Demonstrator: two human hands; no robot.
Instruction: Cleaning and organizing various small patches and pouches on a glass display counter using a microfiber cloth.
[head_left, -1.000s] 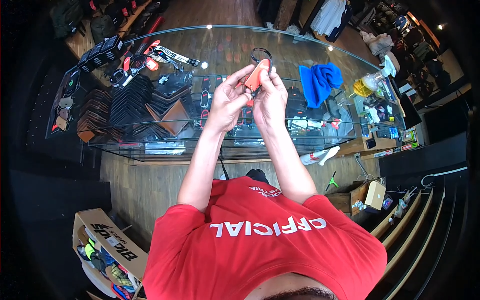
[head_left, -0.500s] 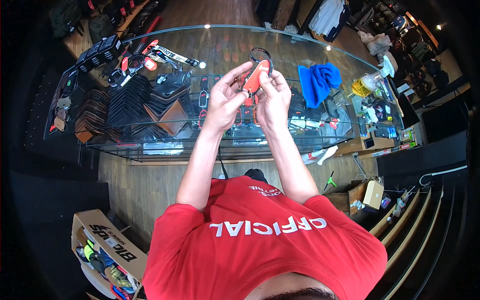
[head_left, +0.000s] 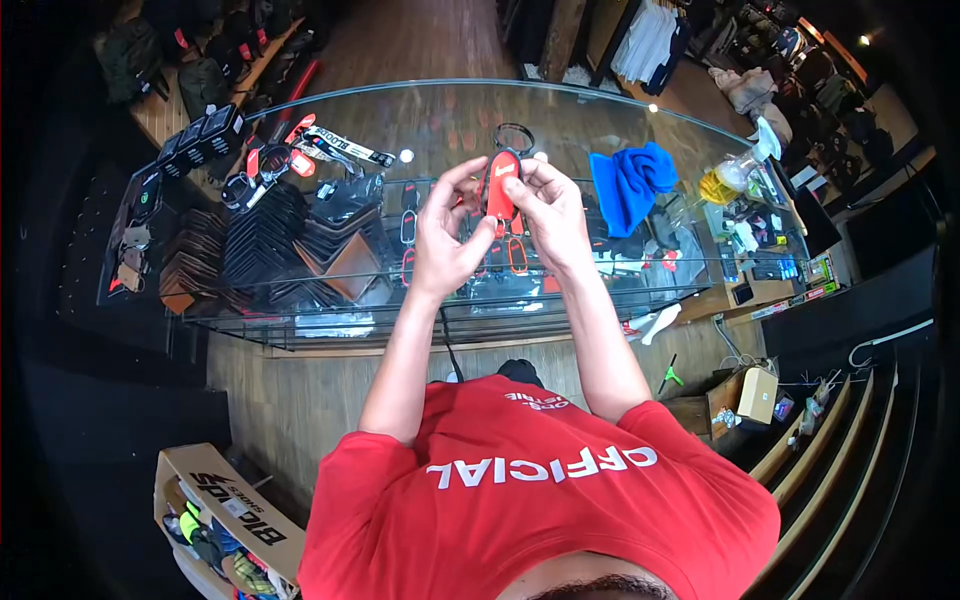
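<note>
Both hands hold a small red tag (head_left: pixel 505 180) upright above a glass display counter, with a black loop (head_left: pixel 513 137) beyond its top. My left hand (head_left: pixel 448 243) is closed on the lower part of the tag with its thumb, its other fingers curled along the left. My right hand (head_left: pixel 555 220) grips it from the right, thumb resting on the red face and fingers mostly behind it. Under the hands, several small red-and-black items (head_left: pixel 516 254) show through the glass; their exact kind is too small to tell.
The glass counter (head_left: pixel 415 88) bears stacked dark leather pieces (head_left: pixel 265 240), straps (head_left: pixel 345 147) and black boxes (head_left: pixel 205 130) at left, a blue cloth (head_left: pixel 630 185) and a spray bottle (head_left: pixel 730 180) at right. A cardboard box (head_left: pixel 225 495) stands low left, wooden slats (head_left: pixel 850 435) low right.
The red tag and both hands appear lower in the view, and the tag is more upright. The right thumb has moved left across its face. The counter also appears lower, as the view has shifted.
</note>
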